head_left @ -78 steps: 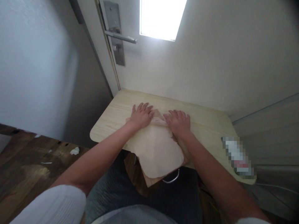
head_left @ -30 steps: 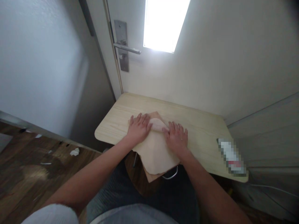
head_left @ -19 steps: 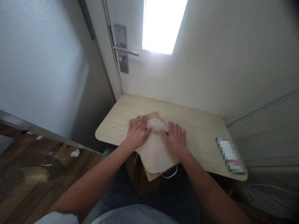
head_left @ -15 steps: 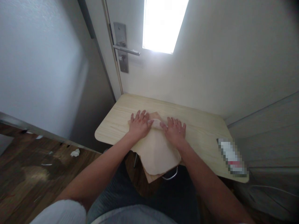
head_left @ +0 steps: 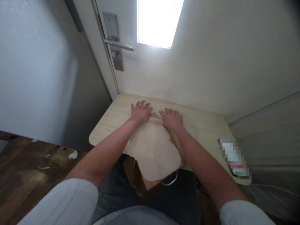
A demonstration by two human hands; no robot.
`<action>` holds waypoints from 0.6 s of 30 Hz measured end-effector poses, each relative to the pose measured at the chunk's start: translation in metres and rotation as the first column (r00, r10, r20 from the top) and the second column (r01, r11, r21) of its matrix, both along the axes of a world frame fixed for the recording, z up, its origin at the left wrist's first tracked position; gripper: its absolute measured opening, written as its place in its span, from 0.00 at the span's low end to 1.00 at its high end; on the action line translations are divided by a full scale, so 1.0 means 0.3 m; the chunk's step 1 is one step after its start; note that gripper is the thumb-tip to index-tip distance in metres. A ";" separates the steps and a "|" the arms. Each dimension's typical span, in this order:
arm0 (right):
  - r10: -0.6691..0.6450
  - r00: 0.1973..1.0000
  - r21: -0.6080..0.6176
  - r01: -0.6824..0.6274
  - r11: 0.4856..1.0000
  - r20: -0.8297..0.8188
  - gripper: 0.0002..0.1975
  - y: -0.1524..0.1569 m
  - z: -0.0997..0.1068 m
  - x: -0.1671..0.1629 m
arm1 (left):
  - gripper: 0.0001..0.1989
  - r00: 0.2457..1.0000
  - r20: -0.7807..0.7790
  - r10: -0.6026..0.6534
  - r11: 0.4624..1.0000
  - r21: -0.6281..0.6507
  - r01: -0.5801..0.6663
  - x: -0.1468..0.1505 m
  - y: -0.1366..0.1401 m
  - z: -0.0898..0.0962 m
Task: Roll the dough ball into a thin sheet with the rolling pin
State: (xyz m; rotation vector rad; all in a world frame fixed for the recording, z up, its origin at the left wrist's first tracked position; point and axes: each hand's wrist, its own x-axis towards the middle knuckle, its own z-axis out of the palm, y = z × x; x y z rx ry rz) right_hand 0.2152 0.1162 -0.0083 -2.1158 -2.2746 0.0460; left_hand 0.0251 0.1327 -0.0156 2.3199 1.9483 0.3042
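Note:
A pale, thin sheet that looks like rolled-out dough [head_left: 154,151] lies over a wooden board [head_left: 148,185], its right edge ragged. Across its far end runs a narrow pale roll [head_left: 156,120]; whether it is the sheet's own rolled edge or a rolling pin, I cannot tell. My left hand [head_left: 141,112] rests on the left end of this roll, palm down with fingers spread forward. On the right end lies my right hand [head_left: 172,118], also palm down, its fingers stretched out. Both palms hide the ends of the roll.
The sheet and board lie on a small wood-look table [head_left: 203,137] and overhang its near edge. At the table's right end is a blurred-out flat object [head_left: 234,158]. A door with a metal handle [head_left: 119,44] stands behind. White scraps [head_left: 73,155] litter the floor at left.
Both hands have moved forward, away from me, towards the table's far edge. More of the sheet shows on my side of them, and its ragged right edge is now visible.

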 end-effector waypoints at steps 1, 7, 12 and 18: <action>-0.025 0.999 0.017 0.025 1.000 -0.030 0.36 -0.007 -0.004 -0.002 | 0.30 1.000 -0.003 -0.002 1.000 0.004 0.002 -0.001 -0.006 -0.001; -0.120 0.987 0.082 0.129 0.988 -0.108 0.35 -0.095 -0.018 -0.025 | 0.31 1.000 -0.013 0.000 1.000 0.023 0.000 -0.005 -0.085 0.003; -0.098 0.989 0.158 0.115 0.981 -0.108 0.34 -0.216 -0.021 -0.044 | 0.32 0.999 -0.041 -0.016 1.000 0.025 0.017 -0.015 -0.198 0.023; -0.013 0.995 0.231 0.035 0.972 -0.096 0.36 -0.448 -0.052 -0.056 | 0.32 0.999 -0.028 -0.019 0.994 0.105 0.022 -0.055 -0.426 -0.004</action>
